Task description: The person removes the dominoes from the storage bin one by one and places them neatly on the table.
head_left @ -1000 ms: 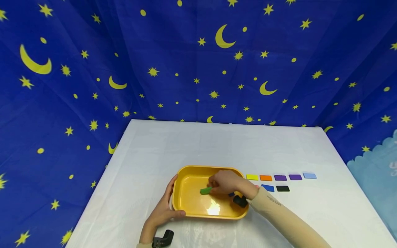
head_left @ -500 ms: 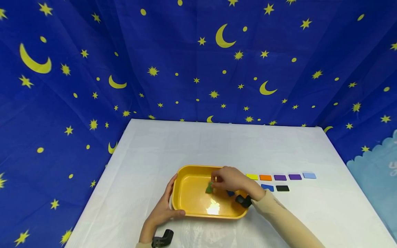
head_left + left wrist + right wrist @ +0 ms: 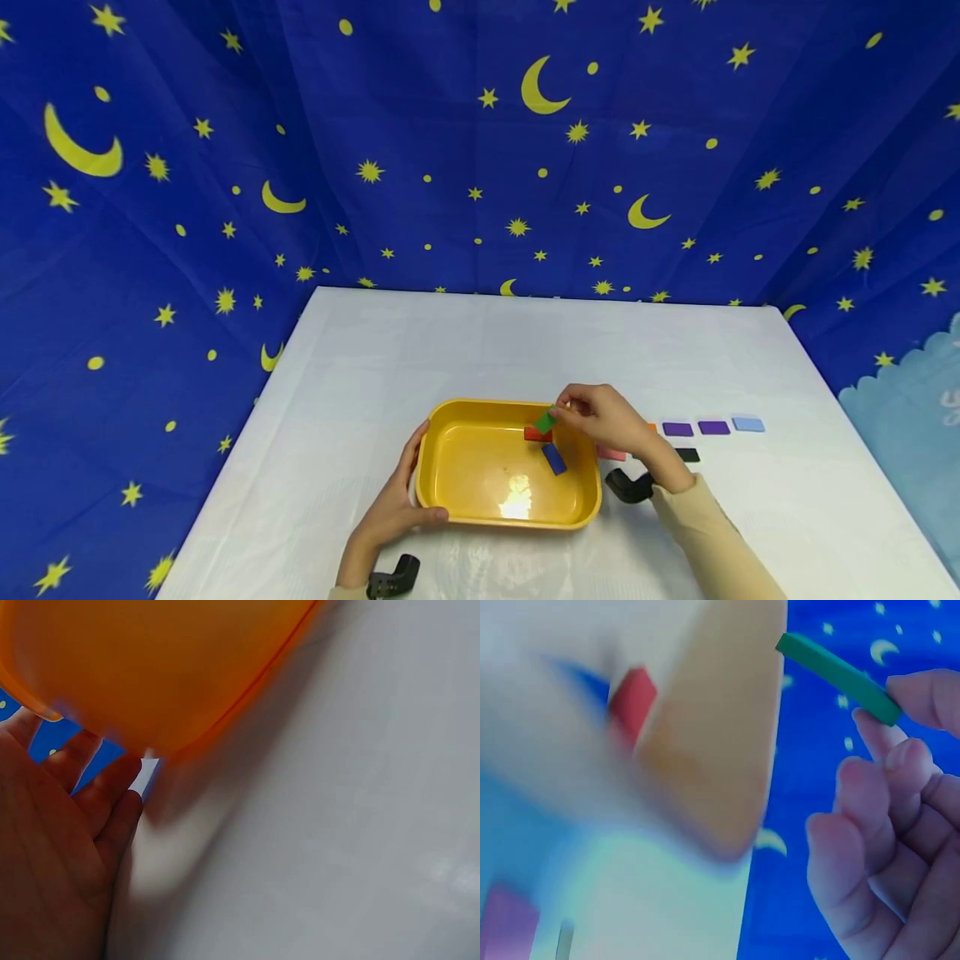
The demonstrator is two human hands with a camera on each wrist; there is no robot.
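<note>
A yellow plastic tub (image 3: 480,526) stands on the table. My left hand (image 3: 397,500) holds its left end, thumb at the near rim and fingers along the outer wall; the left wrist view shows those fingertips (image 3: 127,769) at the tub. Above the tub's far right corner, my right hand (image 3: 611,417) pinches a flat green block (image 3: 546,420) between thumb and fingertips. The right wrist view has the green block (image 3: 840,679) by one end, the rest sticking out. Inside the tub lie a red block (image 3: 537,435) and a blue block (image 3: 554,458).
Right of the tub, flat blocks lie in two rows: purple ones (image 3: 677,429), a light blue one (image 3: 747,424), a pink one (image 3: 611,453) and a black one (image 3: 687,455). The right arm partly covers the rows. A starry blue cloth (image 3: 480,150) hangs behind the white table (image 3: 420,350).
My right hand has lifted the green block from the middle of the tub and carried it right, to the far right rim. The red block has come into sight. The left hand stays put.
</note>
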